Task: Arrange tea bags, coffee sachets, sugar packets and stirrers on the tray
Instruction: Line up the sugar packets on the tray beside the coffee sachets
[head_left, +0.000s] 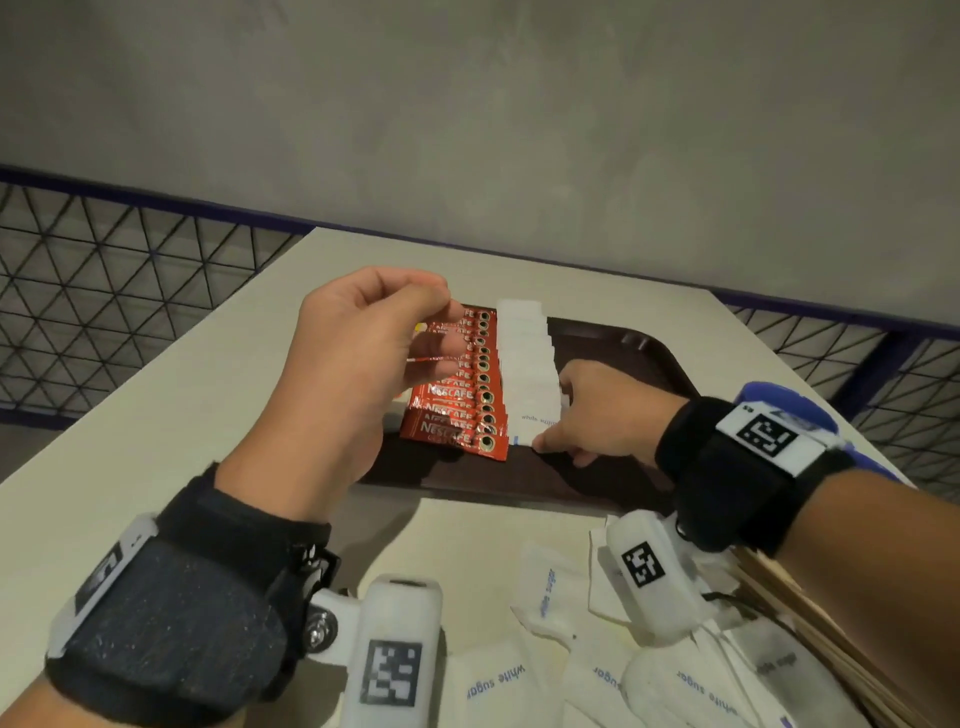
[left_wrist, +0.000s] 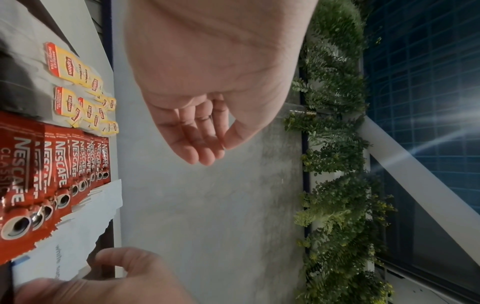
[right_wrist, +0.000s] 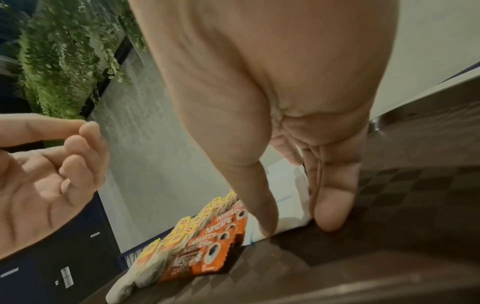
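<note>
Several loose sugar packets nearest, on the table, just beside wooden stirrers at the right. Farther, on the dark tray: right hand low, pinching the near sugar packet of a white row; left hand above the coffee sachets, fingers loosely curled, holding nothing. Left of those, tea bags. Seems to be the sugar step. Next, probably: release this packet squarely, fetch another from the near pile, later the stirrers.
</note>
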